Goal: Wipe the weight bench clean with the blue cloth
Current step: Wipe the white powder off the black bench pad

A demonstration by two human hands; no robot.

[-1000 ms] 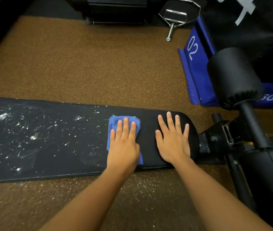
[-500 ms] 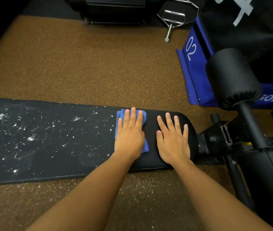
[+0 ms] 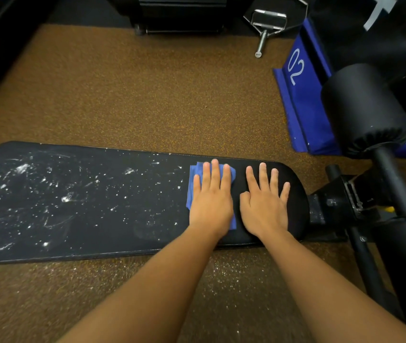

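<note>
The black weight bench pad point(image 3: 85, 206) lies across the view, and white powder specks cover its left and middle parts. My left hand point(image 3: 211, 201) presses flat on the folded blue cloth point(image 3: 191, 194) near the pad's right end, fingers reaching toward the far edge. Blue cloth shows at the hand's left side and around the fingertips. Just to the right, my right hand point(image 3: 263, 204) rests flat on the dark, speck-free end of the pad, fingers spread, holding nothing.
The bench frame and a black foam roller point(image 3: 365, 112) stand at the right. A blue mat marked 02 point(image 3: 301, 78) lies behind the roller. A metal cable handle point(image 3: 266, 21) lies on the floor at the back. Brown speckled floor surrounds the bench, with white dust on it in front.
My left hand has slid the cloth to the right and toward the pad's far edge, closing the gap to my right hand. The right hand has stayed in place.
</note>
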